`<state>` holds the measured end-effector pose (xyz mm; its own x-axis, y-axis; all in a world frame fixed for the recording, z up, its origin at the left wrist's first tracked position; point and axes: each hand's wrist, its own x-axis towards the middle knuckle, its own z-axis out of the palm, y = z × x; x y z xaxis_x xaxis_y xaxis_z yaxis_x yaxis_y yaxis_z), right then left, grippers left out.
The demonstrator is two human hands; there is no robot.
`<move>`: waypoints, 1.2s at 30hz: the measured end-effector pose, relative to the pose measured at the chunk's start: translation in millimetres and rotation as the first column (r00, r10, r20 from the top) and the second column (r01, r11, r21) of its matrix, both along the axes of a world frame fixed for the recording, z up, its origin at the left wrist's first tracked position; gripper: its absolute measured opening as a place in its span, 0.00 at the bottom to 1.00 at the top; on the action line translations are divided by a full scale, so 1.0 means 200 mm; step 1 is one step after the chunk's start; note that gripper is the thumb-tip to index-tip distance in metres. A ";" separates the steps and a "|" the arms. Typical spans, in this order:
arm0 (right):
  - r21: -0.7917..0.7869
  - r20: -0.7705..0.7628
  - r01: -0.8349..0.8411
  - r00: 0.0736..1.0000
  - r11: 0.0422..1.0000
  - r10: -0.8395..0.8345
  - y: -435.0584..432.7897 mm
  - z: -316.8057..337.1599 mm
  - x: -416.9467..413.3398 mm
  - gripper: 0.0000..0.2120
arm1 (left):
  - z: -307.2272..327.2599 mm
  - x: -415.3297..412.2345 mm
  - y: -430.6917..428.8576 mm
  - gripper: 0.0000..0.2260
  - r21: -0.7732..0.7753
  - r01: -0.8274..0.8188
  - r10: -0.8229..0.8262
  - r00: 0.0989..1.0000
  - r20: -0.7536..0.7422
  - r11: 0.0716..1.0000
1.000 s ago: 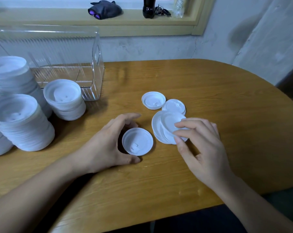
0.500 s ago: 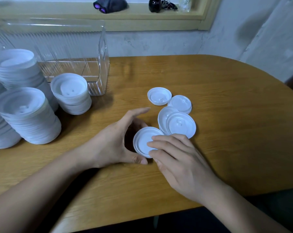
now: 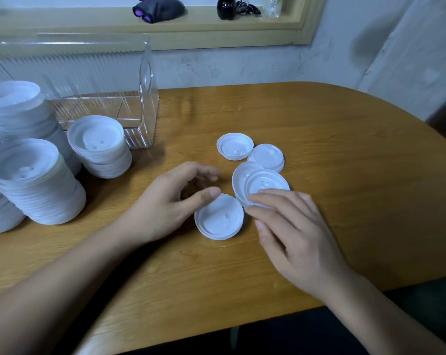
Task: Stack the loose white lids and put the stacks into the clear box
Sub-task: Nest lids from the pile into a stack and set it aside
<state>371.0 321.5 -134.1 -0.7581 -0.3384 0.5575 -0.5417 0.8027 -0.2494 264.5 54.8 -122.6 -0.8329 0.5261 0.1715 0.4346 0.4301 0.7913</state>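
- Left hand (image 3: 170,201): fingers loosely arched and a little spread, gripping nothing. The thumb tip touches the rim of the near stack (image 3: 219,216), which lies just below and right of it.
- Right hand (image 3: 293,234): fingers close together and fairly straight, with the tips resting on the near edge of the overlapping pair (image 3: 264,181). The thumb sits apart underneath, not pinching.
- Beyond the right fingertips lie a far lid (image 3: 234,147) and a side lid (image 3: 266,156), which is just beside the pair.
- The box (image 3: 147,85) stands well beyond the left fingers, with tall stacks (image 3: 37,183) to their left.
- The step is probably moving the pair's top lid onto the near stack:
  - Slip the thumb under that edge and pinch only the upper lid.
  - Steady the stack with the left thumb.
  - Match the lid's facing to the stack, then lower it centred so it nests.
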 end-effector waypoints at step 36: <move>-0.232 0.003 0.272 0.960 0.934 -0.279 0.08 -0.02 -0.01 0.07 | 0.11 -0.14 0.31 0.03 -0.174 -0.332 0.304 0.938 -0.167 0.927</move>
<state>368.3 338.1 -137.6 -0.7856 0.0203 0.6185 -0.3171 0.8450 -0.4306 237.3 117.6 -100.4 -0.9383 0.2718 0.2140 0.3454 0.7041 0.6204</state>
